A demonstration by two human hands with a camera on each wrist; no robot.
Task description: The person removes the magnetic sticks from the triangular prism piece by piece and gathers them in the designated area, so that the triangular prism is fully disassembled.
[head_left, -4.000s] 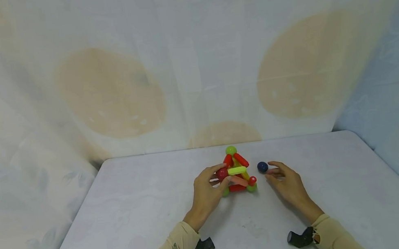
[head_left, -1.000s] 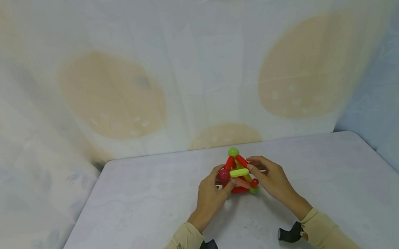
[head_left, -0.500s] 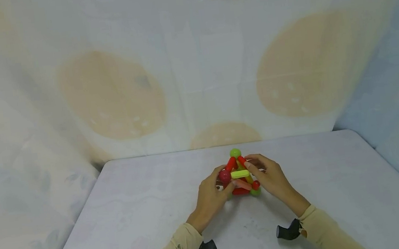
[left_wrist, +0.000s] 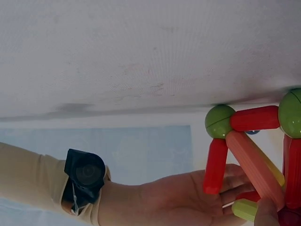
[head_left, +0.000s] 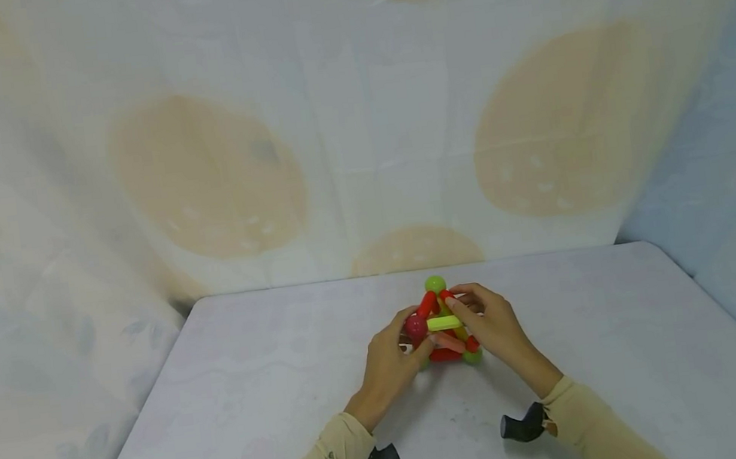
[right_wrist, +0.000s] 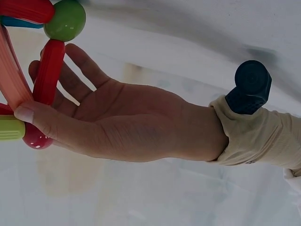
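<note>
Rod-and-ball toy on table, no readable writing; both hands grasping it.

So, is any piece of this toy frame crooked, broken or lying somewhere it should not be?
Nothing stands out. The frame of rods and balls stands upright on the table, green ball on top, with the left hand and right hand at its sides. No loose or broken piece shows.

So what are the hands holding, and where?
Both grip the rod-and-ball toy: left hand at its dark red ball, right hand at its right side.
</note>
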